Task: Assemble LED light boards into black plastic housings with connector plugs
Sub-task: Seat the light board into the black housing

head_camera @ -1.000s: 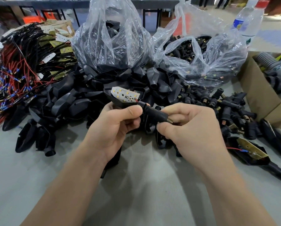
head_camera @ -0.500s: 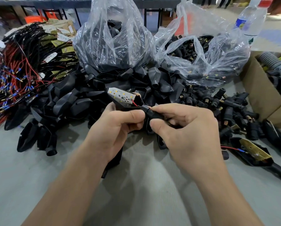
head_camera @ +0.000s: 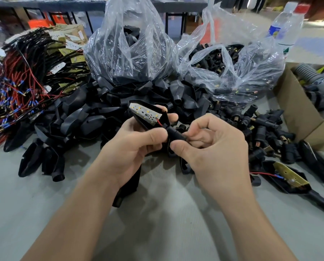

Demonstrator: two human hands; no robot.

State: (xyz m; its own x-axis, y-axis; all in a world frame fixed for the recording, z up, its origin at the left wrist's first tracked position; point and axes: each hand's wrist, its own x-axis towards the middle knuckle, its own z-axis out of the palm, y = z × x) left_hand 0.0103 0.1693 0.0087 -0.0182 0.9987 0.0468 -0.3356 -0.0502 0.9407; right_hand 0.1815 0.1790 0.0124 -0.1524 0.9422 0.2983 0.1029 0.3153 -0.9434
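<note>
My left hand (head_camera: 134, 146) grips a black plastic housing (head_camera: 138, 119) with a white LED board (head_camera: 145, 113) lying in its open face, tilted up towards the camera. A thin red wire (head_camera: 159, 123) runs from the board into the housing's neck. My right hand (head_camera: 210, 146) pinches a black connector plug (head_camera: 175, 133) at that neck, thumb below and curled fingers above. The plug's far end is hidden by my fingers. Both hands hover just above the grey table (head_camera: 157, 213).
Loose black housings (head_camera: 78, 119) are heaped behind my hands, under two clear bags of parts (head_camera: 131, 53) (head_camera: 230, 70). Wired boards (head_camera: 22, 78) lie at the left. Loose plugs (head_camera: 266, 132), a finished unit (head_camera: 289, 178) and a cardboard box (head_camera: 298, 108) are at the right.
The right hand has slid along the plug towards the housing, covering its metal tip. The housing with the board has tipped a little more upright in the left hand.
</note>
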